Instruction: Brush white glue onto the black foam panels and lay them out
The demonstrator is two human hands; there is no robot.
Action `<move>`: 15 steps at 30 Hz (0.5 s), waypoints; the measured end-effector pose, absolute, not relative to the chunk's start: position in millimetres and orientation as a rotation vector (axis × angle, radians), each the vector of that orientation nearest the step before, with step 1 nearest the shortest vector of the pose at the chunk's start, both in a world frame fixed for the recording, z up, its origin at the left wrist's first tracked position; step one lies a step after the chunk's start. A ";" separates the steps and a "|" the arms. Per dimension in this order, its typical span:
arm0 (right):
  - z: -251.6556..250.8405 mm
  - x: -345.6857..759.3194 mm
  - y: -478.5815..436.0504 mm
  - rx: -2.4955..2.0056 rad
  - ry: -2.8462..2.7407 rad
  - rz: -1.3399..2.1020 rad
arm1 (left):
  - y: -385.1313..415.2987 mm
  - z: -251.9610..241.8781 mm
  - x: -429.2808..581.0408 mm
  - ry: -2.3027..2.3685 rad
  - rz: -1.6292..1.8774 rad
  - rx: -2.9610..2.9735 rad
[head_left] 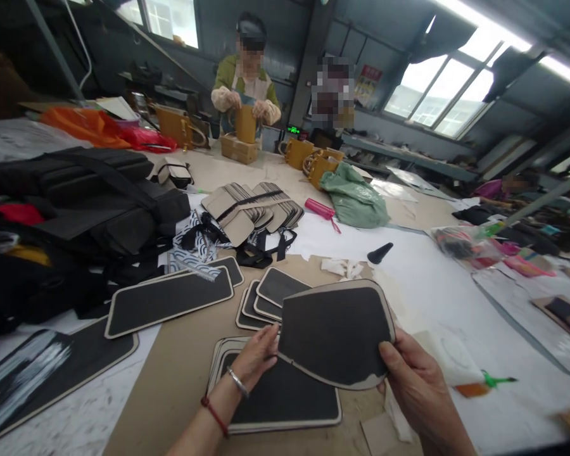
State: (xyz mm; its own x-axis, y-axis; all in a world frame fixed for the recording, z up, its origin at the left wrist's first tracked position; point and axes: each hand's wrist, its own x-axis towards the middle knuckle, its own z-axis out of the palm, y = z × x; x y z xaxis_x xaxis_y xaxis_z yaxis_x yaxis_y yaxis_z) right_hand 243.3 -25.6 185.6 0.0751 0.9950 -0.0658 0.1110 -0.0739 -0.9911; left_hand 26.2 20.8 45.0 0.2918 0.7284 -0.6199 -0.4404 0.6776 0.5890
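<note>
My right hand grips the right edge of a dark panel with a beige border, its thumb on the upper face. The panel has one rounded end and is held tilted above the table. At the panel's left edge is my left hand, fingers extended and fingertips at or touching the edge; a bangle and a red cord circle that wrist. Below the held panel lies a stack of similar dark panels, partly hidden. Several smaller dark panels are fanned out just behind it.
Long dark panels lie left, near black bags. Strapped bundles of beige pieces, a pink cylinder and a green cloth bag lie farther back. A glue bottle rests right. A co-worker handles a tan bag opposite.
</note>
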 end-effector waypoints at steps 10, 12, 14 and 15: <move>115.2 240.9 -51.1 -1.860 -1.176 0.770 | -9.4 42.2 -27.9 0.998 1.037 0.268; 88.4 240.2 -55.8 -1.961 -1.188 0.657 | -18.7 37.8 -40.2 1.081 1.041 0.327; 62.7 238.7 -61.1 -2.005 -1.207 0.616 | -28.4 32.3 -48.5 1.152 1.054 0.370; 51.3 237.8 -63.8 -2.018 -1.207 0.624 | -32.8 29.2 -51.3 1.179 1.058 0.384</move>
State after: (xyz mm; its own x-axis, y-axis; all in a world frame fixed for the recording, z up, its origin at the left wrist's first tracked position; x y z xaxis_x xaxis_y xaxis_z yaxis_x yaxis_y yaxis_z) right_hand 237.8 -63.8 51.3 0.4513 0.8909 -0.0509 0.5569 -0.3258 -0.7640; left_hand -51.3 -32.8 29.2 -0.0002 0.8284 -0.5601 -0.4679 0.4949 0.7322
